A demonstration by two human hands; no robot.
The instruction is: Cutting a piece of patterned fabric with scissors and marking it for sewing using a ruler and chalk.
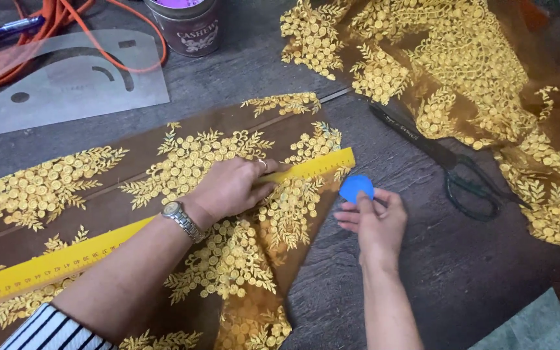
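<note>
**Yellow ruler pinned across embroidered fabric**

The yellow ruler (98,249) lies slantwise over the brown fabric (163,162) with gold embroidery, on the dark wooden table (474,272). The left hand (231,188), a wristwatch (181,219) on its wrist, presses flat on the ruler, fingers spread. Just right of the ruler's end, the right hand (376,220) pinches a blue chalk disc (356,188). Black scissors (448,165) lie farther right.

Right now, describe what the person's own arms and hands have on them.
The left hand wears a ring on one finger, and a silver metal-band wristwatch sits on that wrist. A black-and-white striped sleeve is pushed up near the left elbow. The right hand and its forearm are bare: no sleeve, watch or ring shows.
</note>
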